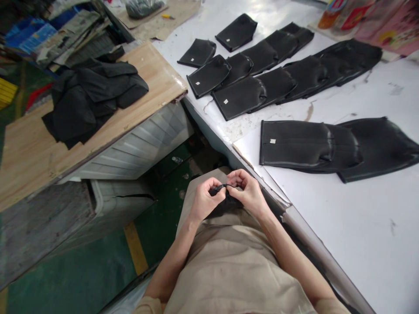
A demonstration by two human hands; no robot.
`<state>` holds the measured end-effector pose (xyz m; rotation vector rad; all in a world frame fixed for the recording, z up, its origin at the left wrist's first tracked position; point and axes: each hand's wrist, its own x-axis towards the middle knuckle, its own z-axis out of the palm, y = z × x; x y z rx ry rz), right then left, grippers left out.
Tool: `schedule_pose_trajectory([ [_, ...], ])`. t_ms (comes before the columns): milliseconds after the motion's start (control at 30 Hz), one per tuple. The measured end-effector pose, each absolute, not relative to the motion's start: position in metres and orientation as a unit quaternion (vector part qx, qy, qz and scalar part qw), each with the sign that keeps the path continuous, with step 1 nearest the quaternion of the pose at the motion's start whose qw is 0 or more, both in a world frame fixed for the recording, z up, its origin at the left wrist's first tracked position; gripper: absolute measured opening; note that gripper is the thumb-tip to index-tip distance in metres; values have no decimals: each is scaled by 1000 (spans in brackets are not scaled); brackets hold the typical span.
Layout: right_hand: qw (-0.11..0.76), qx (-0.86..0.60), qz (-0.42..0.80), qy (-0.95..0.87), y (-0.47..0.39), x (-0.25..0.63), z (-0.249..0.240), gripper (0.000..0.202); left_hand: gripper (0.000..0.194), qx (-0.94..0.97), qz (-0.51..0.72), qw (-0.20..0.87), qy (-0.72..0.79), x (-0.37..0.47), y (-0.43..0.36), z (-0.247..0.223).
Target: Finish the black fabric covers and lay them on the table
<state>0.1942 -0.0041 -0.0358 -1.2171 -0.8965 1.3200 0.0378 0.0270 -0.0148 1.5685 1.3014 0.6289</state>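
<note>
My left hand [208,197] and my right hand [246,192] meet over my lap, thumbs and fingers pinched on the edge of a black leather-like piece [225,205]. Most of that piece is hidden by my hands and the beige clothing. On the white table to the right lies an overlapping pair of flat black pieces [294,146], the front one with a small pale label. Further back, several similar black pieces [242,93] lie overlapped in rows, some with the same label.
A heap of black pieces [98,91] rests on a wooden board [153,74] at the left. The white table's edge [262,174] runs close by my right arm. Bottles [350,17] and a pink package [399,30] stand at the back right. Below is green floor [98,266].
</note>
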Motion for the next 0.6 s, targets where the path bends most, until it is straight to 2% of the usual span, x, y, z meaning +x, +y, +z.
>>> schedule_pose_trajectory([
  [200,548,-502,539,-397,-4,195,-37,24,10,631,250,507,532,39,27,-14],
  [333,534,-489,572,-385,-5,198,-37,19,10,622,250,523,526,39,27,-14],
  [600,501,-467,622,-380,-10,208,-32,22,11,615,252,530,527,39,28,-14],
])
